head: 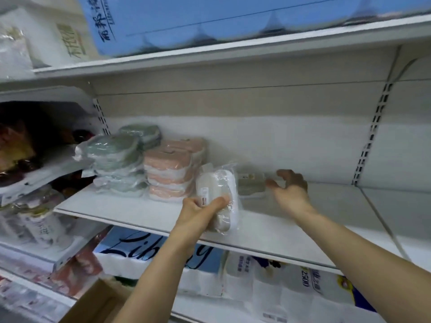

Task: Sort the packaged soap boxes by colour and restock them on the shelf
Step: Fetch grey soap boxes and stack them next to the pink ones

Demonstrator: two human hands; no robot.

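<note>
While our left hand (201,207) grips a plastic-wrapped white soap box (219,192) on its edge, thumb and fingers curled round its lower end, we hold it just above the white shelf (140,212), a little to the right of the stacks. Our right hand (288,187) reaches in at three o'clock of that box, fingers spread and loosely bent, holding nothing, its fingertips just beside a beige soap box (250,184) that lies flat on the shelf board; we cannot tell whether they touch it. At nine o'clock of the white box stands a stack of pink soap boxes (169,171), each in clear wrap, with a second pink stack close behind it. Farther toward nine o'clock a stack of green soap boxes (116,163) stands beside the pink ones, more green behind it. On the shelf above, at twelve o'clock, lies a blue tissue pack (210,19). Below the board, at six o'clock, sit blue-and-white paper packs (163,255), and a cardboard carton (98,304) shows at seven o'clock, its contents hidden from us.
</note>
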